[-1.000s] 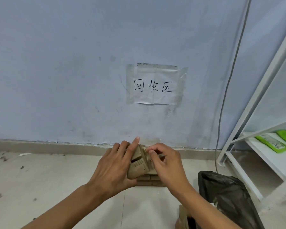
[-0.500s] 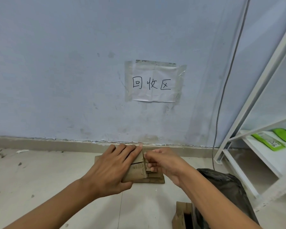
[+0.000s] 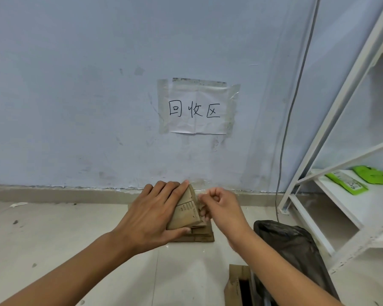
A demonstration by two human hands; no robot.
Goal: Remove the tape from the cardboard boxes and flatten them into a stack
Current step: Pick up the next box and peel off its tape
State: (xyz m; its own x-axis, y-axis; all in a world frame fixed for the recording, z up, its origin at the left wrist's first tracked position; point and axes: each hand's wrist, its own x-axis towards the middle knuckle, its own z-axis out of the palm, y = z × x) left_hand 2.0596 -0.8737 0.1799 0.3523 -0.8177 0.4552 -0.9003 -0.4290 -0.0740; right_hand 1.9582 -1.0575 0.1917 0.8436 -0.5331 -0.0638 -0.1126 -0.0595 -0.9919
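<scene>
A small brown cardboard box (image 3: pixel 186 213), mostly flattened, is gripped in my left hand (image 3: pixel 155 215), thumb under its lower edge and fingers across its top. It is tilted just above a stack of flattened cardboard (image 3: pixel 199 236) lying on the floor by the wall. My right hand (image 3: pixel 219 208) is at the box's right edge with its fingertips pinched together; a thin clear strip, probably tape, seems to be between them, but it is too small to be sure.
A black rubbish bag (image 3: pixel 290 246) sits on the floor to the right, with another open cardboard box (image 3: pixel 237 283) at the bottom edge. A white metal shelf (image 3: pixel 341 195) with green packets (image 3: pixel 347 182) stands at the right. A paper sign (image 3: pixel 197 109) is taped to the wall.
The box was pressed down flat on the stack half a second ago; now its far edge has tilted up again, and my right hand has pulled slightly away to the right with fingers pinched.
</scene>
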